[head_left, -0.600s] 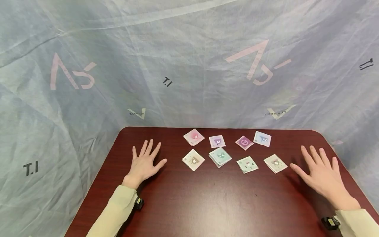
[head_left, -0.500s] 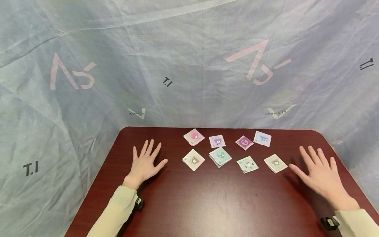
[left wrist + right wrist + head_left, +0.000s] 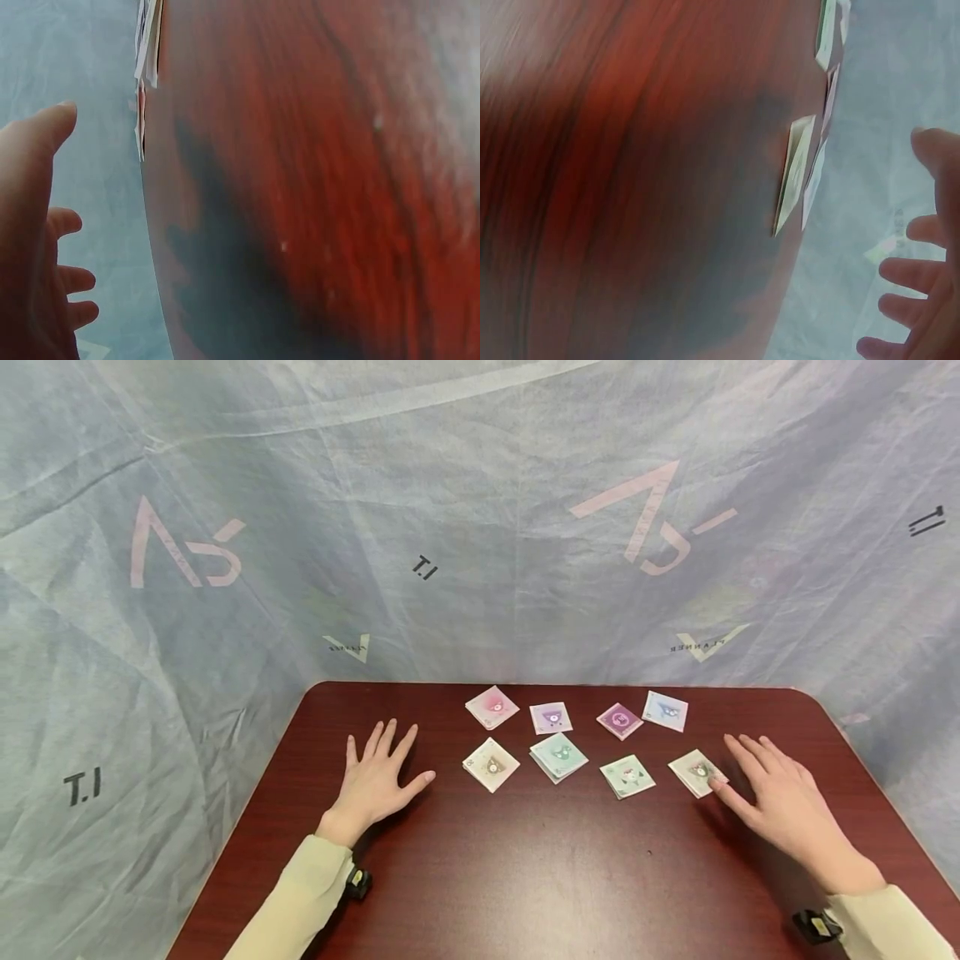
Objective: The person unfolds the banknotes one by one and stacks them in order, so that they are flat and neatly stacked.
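Several folded paper notes with cartoon prints lie in two loose rows on the dark red table (image 3: pixel 525 868). The back row has a pink note (image 3: pixel 492 707), a lavender one, a deep purple note (image 3: pixel 620 721) and a pale blue note (image 3: pixel 664 711). In front lie a beige note (image 3: pixel 491 765), a teal note (image 3: pixel 558 757), a pale green note (image 3: pixel 627 776) and a second beige note (image 3: pixel 687 772) at the right. My left hand (image 3: pixel 377 785), fingers spread, holds nothing left of the rows. Over the right beige note's edge reaches the thumb of my right hand (image 3: pixel 783 806); the right wrist view shows them apart.
A grey cloth (image 3: pixel 480 527) with printed letters hangs behind the table and along its sides. Each sleeve has a small black device (image 3: pixel 358 883) at the wrist. Both hands cast shadows on the tabletop.
My right hand has moved left, its thumb now overlapping the right beige note, and its fingers have drawn closer together. My left hand has shifted slightly right and down. The notes have stayed put.
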